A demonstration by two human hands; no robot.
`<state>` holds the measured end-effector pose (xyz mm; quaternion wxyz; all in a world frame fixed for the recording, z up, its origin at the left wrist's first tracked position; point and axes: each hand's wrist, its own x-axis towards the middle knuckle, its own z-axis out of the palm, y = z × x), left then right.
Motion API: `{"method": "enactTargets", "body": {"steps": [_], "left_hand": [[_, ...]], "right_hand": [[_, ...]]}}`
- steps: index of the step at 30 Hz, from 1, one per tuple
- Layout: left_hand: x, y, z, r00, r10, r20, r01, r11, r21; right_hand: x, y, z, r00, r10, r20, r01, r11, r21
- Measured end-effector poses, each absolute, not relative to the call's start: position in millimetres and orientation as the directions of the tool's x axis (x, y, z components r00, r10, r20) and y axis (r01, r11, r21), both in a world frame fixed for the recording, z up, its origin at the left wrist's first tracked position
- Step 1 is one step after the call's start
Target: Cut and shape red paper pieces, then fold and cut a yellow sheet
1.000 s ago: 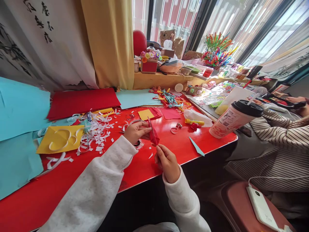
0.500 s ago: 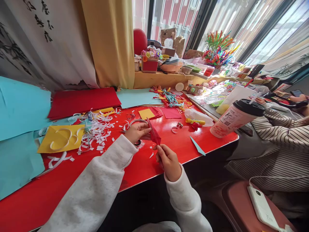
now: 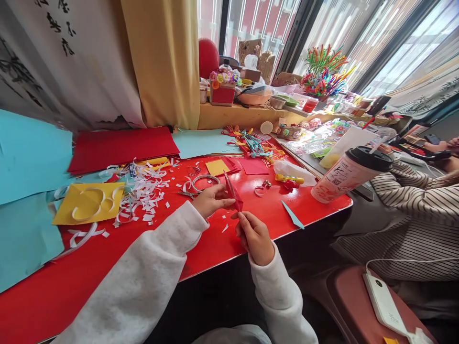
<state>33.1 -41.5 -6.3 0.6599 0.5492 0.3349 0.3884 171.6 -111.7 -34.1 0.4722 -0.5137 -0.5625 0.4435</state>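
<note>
Both hands pinch 1 narrow piece of folded red paper. The left hand has its thumb and fingers pressed together on the side of the strip. The right hand grips the lower tip between thumb and forefinger. The paper stands tilted, point up, just above the red table, near the front edge and about the middle of it.

Being thin and folded, the paper looks very light and fairly stiff along its creases, but it would likely crumple or tear under a hard squeeze. The firmest places to hold it are probably the folded edges and the thick lower end, not the slim upper tip.

To the left lie white paper scraps and a yellow sheet with curled strips on it, then large blue sheets. A tape ring sits just behind the left hand. To the right a blue sliver lies near the table edge, and a lidded cup stands at the far right corner, close to another person's striped sleeve. Bare red tabletop shows around and in front of the hands, so there is free room there, while the front edge runs right under the right wrist.
</note>
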Motion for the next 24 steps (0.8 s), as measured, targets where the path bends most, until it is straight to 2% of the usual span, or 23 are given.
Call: {"method": "enactTargets", "body": {"steps": [10,19,24], "left_hand": [[30,-39,-9,0.483,0.875,0.039,-0.076,-0.002,0.997],[30,-42,-1,0.503,0.863,-0.053,-0.083,0.109,0.991],[41,-46,-5,0.390,0.920,-0.030,-0.132,0.088,0.987]], "right_hand": [[173,-114,-33,-0.052,0.998,0.042,0.210,0.052,-0.976],[172,-112,-34,-0.029,1.000,0.013,0.118,0.016,-0.993],[172,-112,-35,-0.045,0.999,0.001,0.114,0.006,-0.993]]}}
